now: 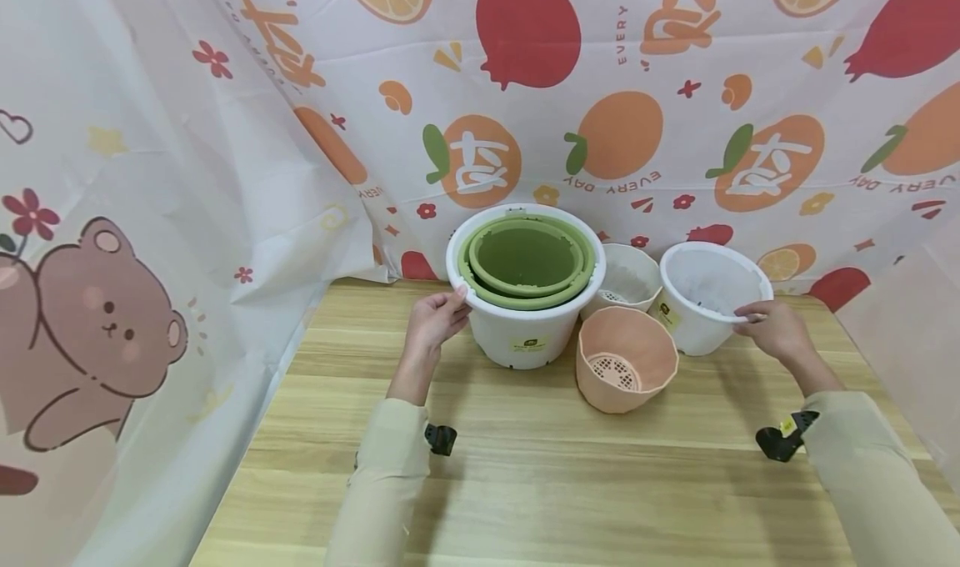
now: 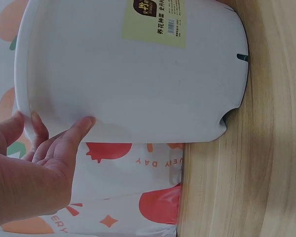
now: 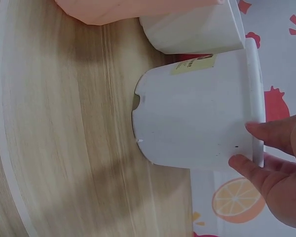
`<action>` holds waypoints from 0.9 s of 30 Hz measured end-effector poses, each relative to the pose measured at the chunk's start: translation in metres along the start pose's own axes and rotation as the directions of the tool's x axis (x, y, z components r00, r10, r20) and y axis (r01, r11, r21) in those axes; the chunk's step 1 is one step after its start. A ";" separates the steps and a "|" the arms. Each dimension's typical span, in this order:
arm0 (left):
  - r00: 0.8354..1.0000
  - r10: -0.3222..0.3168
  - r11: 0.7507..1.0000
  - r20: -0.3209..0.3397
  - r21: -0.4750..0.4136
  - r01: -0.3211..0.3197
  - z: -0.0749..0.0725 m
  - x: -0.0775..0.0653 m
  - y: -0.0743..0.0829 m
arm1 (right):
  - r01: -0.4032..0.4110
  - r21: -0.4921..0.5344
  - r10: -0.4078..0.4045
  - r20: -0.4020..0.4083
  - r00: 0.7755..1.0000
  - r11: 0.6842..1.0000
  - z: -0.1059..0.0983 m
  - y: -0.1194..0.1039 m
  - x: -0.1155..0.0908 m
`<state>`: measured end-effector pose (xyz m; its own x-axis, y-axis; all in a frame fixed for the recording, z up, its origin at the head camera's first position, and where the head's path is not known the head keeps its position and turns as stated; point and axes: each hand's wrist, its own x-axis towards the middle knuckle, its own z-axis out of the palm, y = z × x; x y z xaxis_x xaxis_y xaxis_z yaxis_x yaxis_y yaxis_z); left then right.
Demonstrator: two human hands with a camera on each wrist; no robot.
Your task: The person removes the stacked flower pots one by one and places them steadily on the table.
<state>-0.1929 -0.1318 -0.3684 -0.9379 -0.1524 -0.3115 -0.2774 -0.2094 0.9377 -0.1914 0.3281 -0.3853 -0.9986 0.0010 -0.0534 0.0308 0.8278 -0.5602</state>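
At the back of the table stands a large white flowerpot [image 1: 495, 338] with a yellow label, two green flowerpots [image 1: 528, 254] nested inside it. My left hand [image 1: 437, 321] holds its left rim, thumb on the edge and fingertips against the outer wall in the left wrist view. Farther right is a smaller white flowerpot [image 1: 701, 333], also labelled. My right hand [image 1: 776, 332] pinches that pot's right rim between thumb and fingers, as the right wrist view [image 3: 281, 163] shows. Both white pots stand upright.
Between the white pots are a cream pot [image 1: 633, 279] at the back and a peach pot [image 1: 607, 396] in front, tilted toward me, with a perforated bottom. The wooden table [image 1: 570, 492] extends toward me. A fruit-printed curtain [image 1: 540, 158] hangs right behind the pots.
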 end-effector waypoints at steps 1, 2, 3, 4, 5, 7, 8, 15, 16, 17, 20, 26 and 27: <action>1.000 0.000 1.000 -0.001 0.001 0.000 0.000 0.000 0.000 | -0.001 0.000 0.001 0.008 1.000 1.000 -0.001 0.000 0.000; 1.000 0.000 1.000 -0.003 0.005 0.000 0.000 0.000 0.000 | 0.003 -0.001 -0.003 0.013 1.000 1.000 -0.001 -0.001 0.000; 1.000 0.000 1.000 -0.001 0.008 0.000 -0.001 0.000 0.000 | 0.005 0.000 -0.005 0.019 1.000 1.000 -0.001 -0.001 0.000; 1.000 0.000 1.000 -0.002 0.011 0.000 -0.001 0.000 0.000 | 0.012 0.000 -0.012 0.024 1.000 1.000 -0.002 -0.002 -0.001; 1.000 0.000 1.000 -0.002 0.016 0.000 -0.001 0.000 0.000 | 0.018 0.001 -0.018 0.025 1.000 1.000 -0.002 -0.002 -0.001; 1.000 0.000 1.000 -0.004 0.022 0.000 0.000 -0.001 0.000 | 0.029 0.008 -0.029 0.032 0.999 1.000 -0.003 -0.003 -0.002; 1.000 0.002 1.000 -0.002 0.024 -0.002 0.000 -0.001 0.000 | 0.031 0.010 -0.031 0.035 0.999 0.999 -0.004 -0.004 -0.002; 1.000 0.008 1.000 -0.001 0.024 -0.008 -0.001 0.000 0.000 | 0.017 0.033 -0.020 0.082 0.996 0.999 -0.009 -0.006 -0.004; 1.000 0.008 1.000 0.000 0.022 -0.008 -0.001 0.000 0.000 | 0.016 0.037 -0.019 0.087 0.996 0.999 -0.009 -0.007 -0.004; 1.000 0.009 1.000 0.000 0.021 -0.009 -0.001 0.000 0.000 | 0.017 0.039 -0.020 0.089 0.996 0.999 -0.010 -0.008 -0.004; 1.000 0.008 1.000 0.003 0.013 -0.008 -0.001 0.000 -0.001 | 0.028 0.049 -0.032 0.090 0.995 0.998 -0.012 -0.011 -0.006; 1.000 0.009 1.000 0.007 0.005 -0.009 -0.001 0.000 -0.001 | 0.084 0.044 -0.087 0.073 0.994 0.996 -0.015 -0.018 -0.007; 1.000 0.009 1.000 0.006 0.005 -0.009 -0.001 0.000 0.000 | 0.089 0.042 -0.092 0.071 0.993 0.995 -0.015 -0.019 -0.007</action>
<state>-0.1926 -0.1329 -0.3691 -0.9416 -0.1484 -0.3022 -0.2701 -0.2030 0.9412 -0.1852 0.3209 -0.3615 -0.9915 -0.1153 -0.0601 -0.0568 0.8002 -0.5971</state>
